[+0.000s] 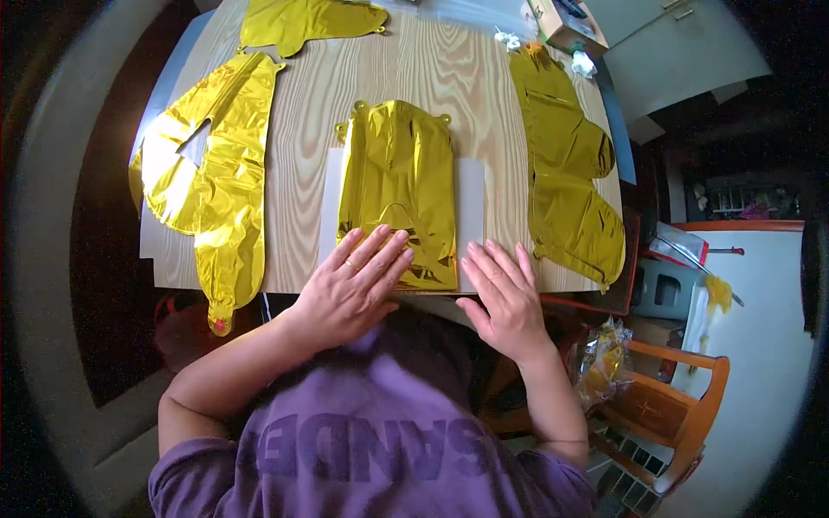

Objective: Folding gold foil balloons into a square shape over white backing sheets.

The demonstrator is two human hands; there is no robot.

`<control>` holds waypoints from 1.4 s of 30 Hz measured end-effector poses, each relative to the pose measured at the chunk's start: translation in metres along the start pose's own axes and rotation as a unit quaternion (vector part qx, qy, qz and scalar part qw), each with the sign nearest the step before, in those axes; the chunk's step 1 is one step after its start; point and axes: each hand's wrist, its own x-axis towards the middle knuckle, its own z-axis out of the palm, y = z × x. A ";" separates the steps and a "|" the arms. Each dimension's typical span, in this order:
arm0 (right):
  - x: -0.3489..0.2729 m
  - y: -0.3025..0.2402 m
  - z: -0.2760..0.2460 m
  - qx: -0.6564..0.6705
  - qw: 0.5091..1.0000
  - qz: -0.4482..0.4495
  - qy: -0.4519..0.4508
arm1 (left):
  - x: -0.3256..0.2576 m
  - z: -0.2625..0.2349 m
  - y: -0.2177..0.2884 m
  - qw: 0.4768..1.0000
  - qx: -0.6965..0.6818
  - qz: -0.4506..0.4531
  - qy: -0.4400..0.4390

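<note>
your left hand (352,281) lies flat, fingers spread, pressing the lower edge of the gold foil balloon (399,186) at the frame's centre; your right hand (505,293) rests open just beside it, at the lower right corner of the white sheet (471,203) beneath; the foil looks light, thin, slippery, easily creased; better to hold it by its edges or top tabs.

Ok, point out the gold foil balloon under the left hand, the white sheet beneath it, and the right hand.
gold foil balloon (397,164), head view, on its crinkled middle.
white sheet (471,203), head view, on the bare strip right of the balloon.
right hand (505,298), head view, on the back of the hand.
</note>
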 end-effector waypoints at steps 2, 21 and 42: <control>-0.001 -0.002 0.002 -0.016 1.000 -0.015 0.005 | -0.002 -0.002 0.004 1.000 0.017 -0.002 -0.004; 0.000 -0.003 -0.011 -0.006 0.998 -0.059 -0.003 | 0.009 0.006 0.000 0.999 0.022 0.033 -0.015; -0.011 -0.090 0.060 -0.056 0.991 0.090 0.084 | 0.022 -0.023 0.002 0.997 -0.078 0.010 -0.001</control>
